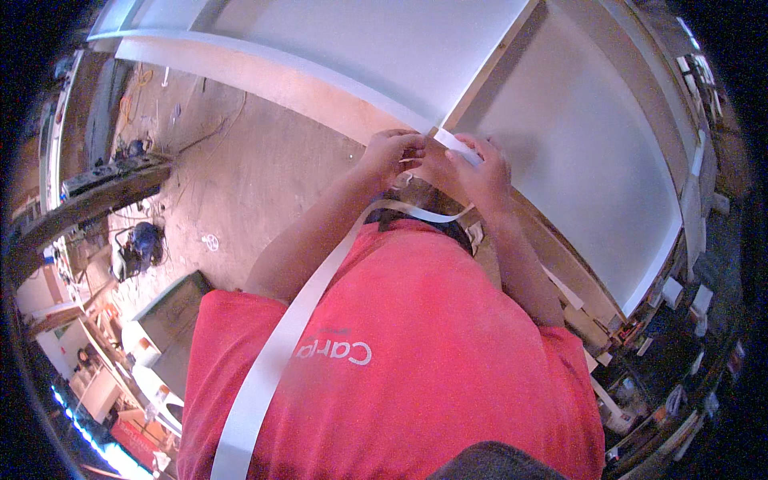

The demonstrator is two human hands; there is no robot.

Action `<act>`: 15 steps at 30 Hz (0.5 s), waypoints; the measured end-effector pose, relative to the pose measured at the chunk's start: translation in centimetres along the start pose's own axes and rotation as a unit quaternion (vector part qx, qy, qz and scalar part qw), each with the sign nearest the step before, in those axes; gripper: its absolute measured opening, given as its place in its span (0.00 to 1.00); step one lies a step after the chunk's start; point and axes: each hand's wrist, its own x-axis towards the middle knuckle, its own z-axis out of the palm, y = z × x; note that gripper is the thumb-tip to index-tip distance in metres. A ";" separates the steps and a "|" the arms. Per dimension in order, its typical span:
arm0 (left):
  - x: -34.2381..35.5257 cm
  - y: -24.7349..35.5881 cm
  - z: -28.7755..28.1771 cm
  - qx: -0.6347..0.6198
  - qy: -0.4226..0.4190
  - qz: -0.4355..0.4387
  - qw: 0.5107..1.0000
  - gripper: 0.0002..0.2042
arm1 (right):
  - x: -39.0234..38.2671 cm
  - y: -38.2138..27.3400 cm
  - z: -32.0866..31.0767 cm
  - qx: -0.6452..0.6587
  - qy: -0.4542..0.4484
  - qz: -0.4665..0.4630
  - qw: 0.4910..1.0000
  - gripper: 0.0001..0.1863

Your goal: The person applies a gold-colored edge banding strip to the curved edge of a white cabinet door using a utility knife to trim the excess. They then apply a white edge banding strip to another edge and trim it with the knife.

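Note:
A long white flexible strip (pixel 286 340), which looks like edge banding, trails over my red shirt and curves toward my right wrist. My right hand (pixel 486 172) is closed around a white section of strip (pixel 458 146) at the cabinet frame's near edge. Beside it, my left hand (pixel 394 156) rests by the same edge with its fingers curled; what they hold, if anything, is hidden. The large cabinet frame (pixel 320 104) has white inner panels and a divider (pixel 492 68) meeting the edge near my hands. Its near edge shows brown right of my hands.
On the brown floor at left lie a dark power tool (pixel 142 244), loose cables and a small round white item (pixel 210 242). A wooden beam (pixel 96 200) crosses the left side. Offcuts and boxes crowd the lower left; a cluttered dark area (pixel 656 376) fills the lower right.

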 end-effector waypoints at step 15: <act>0.2 -2.6 1.1 -0.048 -0.020 0.044 0.998 0.08 | 1.1 1.0 0.2 -0.018 -0.020 -0.059 0.998 0.15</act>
